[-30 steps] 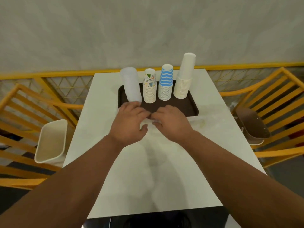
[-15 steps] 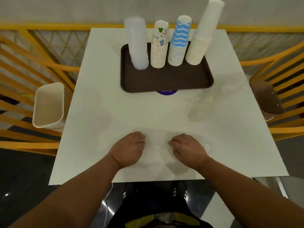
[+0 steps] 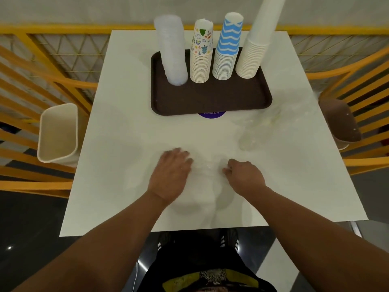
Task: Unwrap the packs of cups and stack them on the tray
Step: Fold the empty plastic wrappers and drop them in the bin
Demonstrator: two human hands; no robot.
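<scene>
Pressing flat on a clear plastic wrapper (image 3: 207, 168) at the near middle of the white counter (image 3: 117, 144), left hand (image 3: 171, 173) has fingers spread; right hand (image 3: 245, 175) curls its fingers and pinches the wrapper's right edge. Brown tray (image 3: 210, 100) sits at far centre, holding four upright stacks: clear cups (image 3: 172, 49), doodle-print cups (image 3: 201, 53), blue zigzag cups (image 3: 227, 47), plain white cups (image 3: 256, 43). Another crumpled wrapper (image 3: 259, 127) lies right of the tray.

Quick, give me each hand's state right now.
Left hand: open, fingers flat on the clear plastic wrapper.
Right hand: fingers curled, pinching the same wrapper.
</scene>
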